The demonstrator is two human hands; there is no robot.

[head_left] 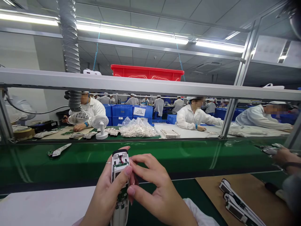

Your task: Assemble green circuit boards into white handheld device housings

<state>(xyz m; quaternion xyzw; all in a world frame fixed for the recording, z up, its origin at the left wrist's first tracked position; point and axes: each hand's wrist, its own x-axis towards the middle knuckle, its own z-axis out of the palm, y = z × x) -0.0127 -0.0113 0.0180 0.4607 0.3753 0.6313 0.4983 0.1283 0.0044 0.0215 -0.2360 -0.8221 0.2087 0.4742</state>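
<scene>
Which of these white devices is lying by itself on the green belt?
The white device at the left of the green belt; another device is in the left hand, two devices lie on the brown mat.

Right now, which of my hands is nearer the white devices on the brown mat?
Your right hand is nearer, to the left of the white devices on the brown mat. Your left hand is farther left, holding an open white device.

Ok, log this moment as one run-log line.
left hand: grips white device casing | right hand: touching its edge | beside: similar casings on brown mat
</scene>
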